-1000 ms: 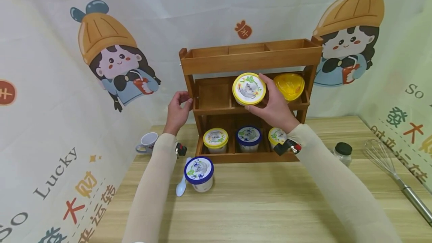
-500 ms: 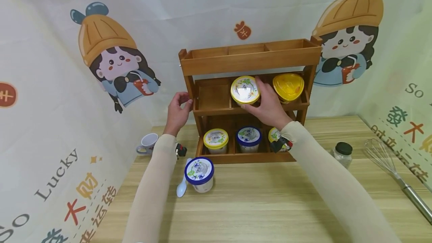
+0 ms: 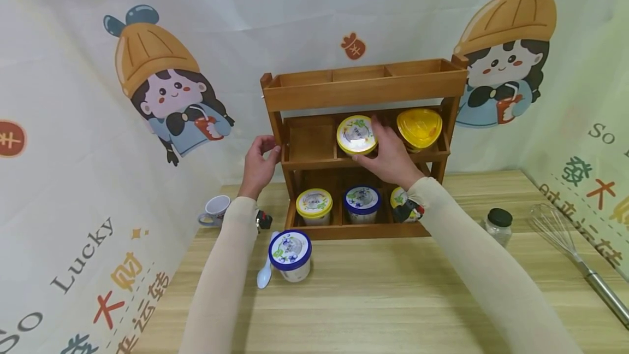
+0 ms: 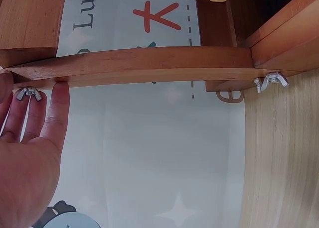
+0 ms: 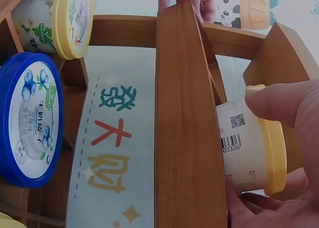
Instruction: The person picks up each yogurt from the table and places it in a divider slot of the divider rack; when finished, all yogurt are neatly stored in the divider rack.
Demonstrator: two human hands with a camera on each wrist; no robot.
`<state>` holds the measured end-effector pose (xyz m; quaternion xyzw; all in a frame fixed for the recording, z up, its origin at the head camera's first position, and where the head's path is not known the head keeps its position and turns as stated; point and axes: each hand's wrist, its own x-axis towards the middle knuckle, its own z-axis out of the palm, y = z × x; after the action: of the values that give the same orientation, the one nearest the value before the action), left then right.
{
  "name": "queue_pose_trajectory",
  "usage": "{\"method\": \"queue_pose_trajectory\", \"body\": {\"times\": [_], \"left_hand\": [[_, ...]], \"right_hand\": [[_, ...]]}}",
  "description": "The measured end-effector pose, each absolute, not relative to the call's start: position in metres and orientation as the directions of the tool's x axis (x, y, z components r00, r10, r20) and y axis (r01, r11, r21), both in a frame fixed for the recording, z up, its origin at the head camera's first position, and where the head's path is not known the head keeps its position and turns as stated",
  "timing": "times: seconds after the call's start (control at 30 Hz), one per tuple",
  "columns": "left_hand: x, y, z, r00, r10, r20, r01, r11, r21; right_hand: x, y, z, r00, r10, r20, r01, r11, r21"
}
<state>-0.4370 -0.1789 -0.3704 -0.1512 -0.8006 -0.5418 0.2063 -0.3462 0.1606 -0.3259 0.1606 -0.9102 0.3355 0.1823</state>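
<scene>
My right hand (image 3: 393,157) holds a white tub with a yellow lid (image 3: 355,135) at the middle compartment of the wooden shelf rack's (image 3: 363,90) middle tier. In the right wrist view, the thumb (image 5: 279,104) lies on the lid's rim and the fingers come round the tub's lower side. The tub's base sits down behind the front board. My left hand (image 3: 259,163) is at the rack's left side; in the left wrist view, its straight fingers (image 4: 57,113) touch the side post (image 4: 144,66) beside a wing nut. A yellow triangular container (image 3: 420,127) sits right of the held tub.
The bottom tier holds a yellow-lidded tub (image 3: 314,202), a blue-lidded tub (image 3: 362,201) and another yellow-lidded one. On the table stand a blue-lidded tub (image 3: 290,250), a spoon (image 3: 263,275), a mug (image 3: 216,209), a black-capped jar (image 3: 498,225) and a whisk (image 3: 575,255).
My right hand has lowered the yellow-lidded tub from in front of the middle tier into its middle compartment, still holding it. The left hand has stayed at the rack's side.
</scene>
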Motion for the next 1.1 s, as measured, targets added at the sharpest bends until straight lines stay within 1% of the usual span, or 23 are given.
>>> {"method": "queue_pose_trajectory", "body": {"times": [0.1, 0.3, 0.43, 0.77, 1.0, 1.1], "left_hand": [[-0.438, -0.179, -0.371, -0.868, 0.016, 0.497, 0.467, 0.367, 0.804], [-0.438, -0.178, -0.37, -0.865, 0.019, 0.501, 0.472, 0.37, 0.801], [-0.438, -0.178, -0.37, -0.865, 0.014, 0.502, 0.47, 0.379, 0.797], [-0.437, -0.177, -0.37, -0.869, 0.013, 0.495, 0.463, 0.38, 0.801], [-0.437, -0.178, -0.371, -0.869, 0.011, 0.494, 0.459, 0.39, 0.799], [-0.437, -0.178, -0.37, -0.867, 0.012, 0.499, 0.464, 0.39, 0.796]], "right_hand": [[-0.344, 0.162, -0.327, -0.876, -0.168, 0.451, -0.425, 0.71, -0.561], [-0.337, 0.168, -0.333, -0.869, -0.16, 0.469, -0.458, 0.62, -0.637], [-0.328, 0.17, -0.337, -0.871, -0.155, 0.467, -0.46, 0.591, -0.662], [-0.305, 0.169, -0.356, -0.836, -0.186, 0.516, -0.526, 0.542, -0.656], [-0.295, 0.167, -0.37, -0.842, -0.206, 0.498, -0.524, 0.526, -0.67], [-0.293, 0.164, -0.375, -0.834, -0.22, 0.506, -0.541, 0.509, -0.67]]}}
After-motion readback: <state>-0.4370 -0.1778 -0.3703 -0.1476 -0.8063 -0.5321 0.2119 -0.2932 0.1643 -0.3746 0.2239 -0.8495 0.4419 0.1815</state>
